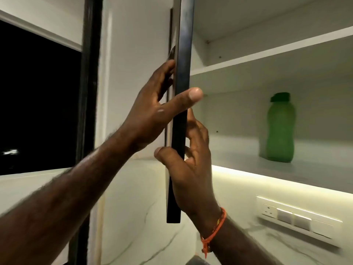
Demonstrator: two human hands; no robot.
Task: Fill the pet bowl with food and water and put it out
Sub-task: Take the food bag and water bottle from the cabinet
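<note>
Both hands on cabinet door [180,111] edge: left hand [150,109] fingers clamped around it, right hand [188,165] pinching lower down, likely steadying door open for shelf access. Green bottle [280,129] upright on lower shelf [286,169]. Pet bowl not visible.
</note>
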